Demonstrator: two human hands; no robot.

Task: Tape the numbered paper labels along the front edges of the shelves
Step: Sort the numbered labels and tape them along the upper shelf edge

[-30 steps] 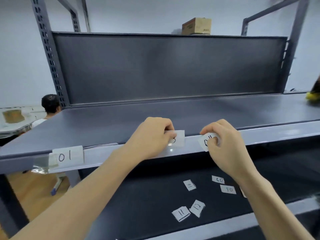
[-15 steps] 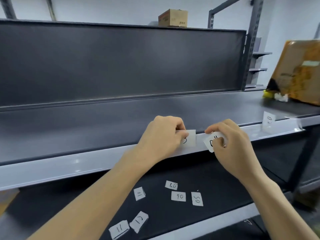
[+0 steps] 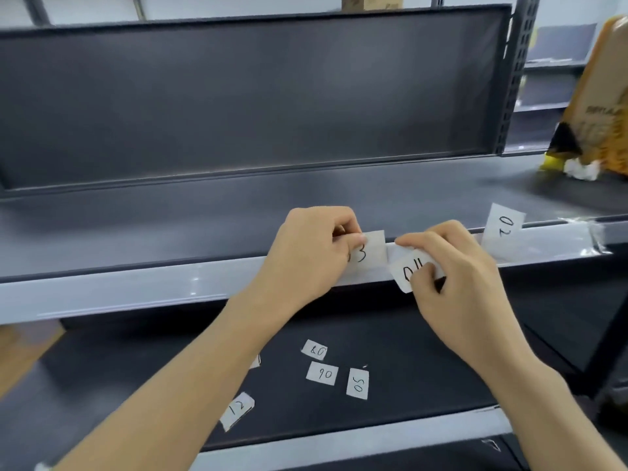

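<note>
Both bare forearms reach in from the bottom of the view over the lower shelf (image 3: pixel 407 402). Loose labels (image 3: pixel 322 373) lie flat on its dark deck, marked 12, 05, 90 and 80, and one more is almost wholly hidden behind the left forearm.

Above them, the left hand (image 3: pixel 312 253) is curled. Its thumb and forefinger pinch the left part of a white label (image 3: pixel 372 251), held upright against the pale front edge (image 3: pixel 136 290) of the upper shelf. Only a 3 shows; the fingers cover whatever is written before it.

Just beside it, the right hand (image 3: pixel 455 277) is curled too, its fingertips pinching a second label (image 3: pixel 406 271) that is tilted and hangs partly below the edge. The writing starts with 0, but the rest sits partly under the thumb and is hard to read. Whether any tape lies between the two hands cannot be made out.

Farther right along the same edge, a label marked 02 (image 3: pixel 503 229) stands under wrinkled clear tape (image 3: pixel 594 234). Beyond it, a brown package (image 3: pixel 605 96) is blurred and cut off by the right border.
</note>
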